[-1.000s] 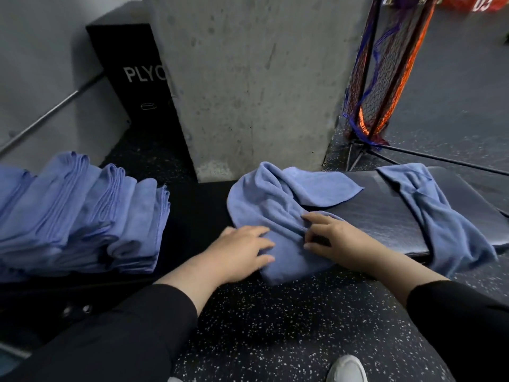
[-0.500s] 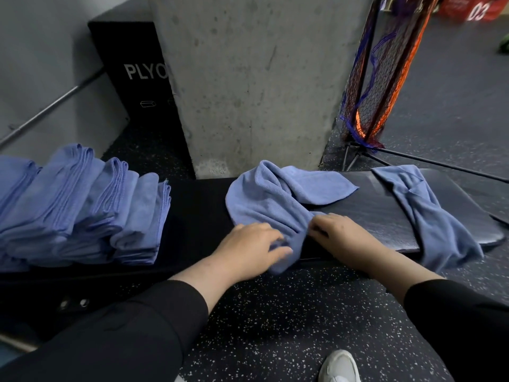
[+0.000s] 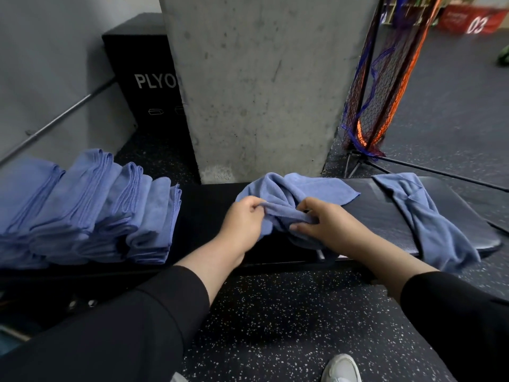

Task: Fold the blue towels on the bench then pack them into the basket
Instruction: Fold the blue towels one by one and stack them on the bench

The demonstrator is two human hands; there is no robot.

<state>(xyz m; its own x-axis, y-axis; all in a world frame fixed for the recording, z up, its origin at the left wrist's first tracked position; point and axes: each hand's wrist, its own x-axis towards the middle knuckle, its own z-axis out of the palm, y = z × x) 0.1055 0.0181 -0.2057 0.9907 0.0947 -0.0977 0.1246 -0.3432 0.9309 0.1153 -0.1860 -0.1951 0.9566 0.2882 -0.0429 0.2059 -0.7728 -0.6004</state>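
The left hand (image 3: 242,220) and the right hand (image 3: 327,224) both pinch the crumpled blue towel (image 3: 286,193) with curled fingers, at the middle of the bench (image 3: 385,216). A second towel (image 3: 429,219) hangs over the front edge near the right end. Folded towels (image 3: 91,208) are stacked at the left end.

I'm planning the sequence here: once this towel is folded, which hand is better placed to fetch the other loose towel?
The right hand: the loose towel lies on its side of the bench.
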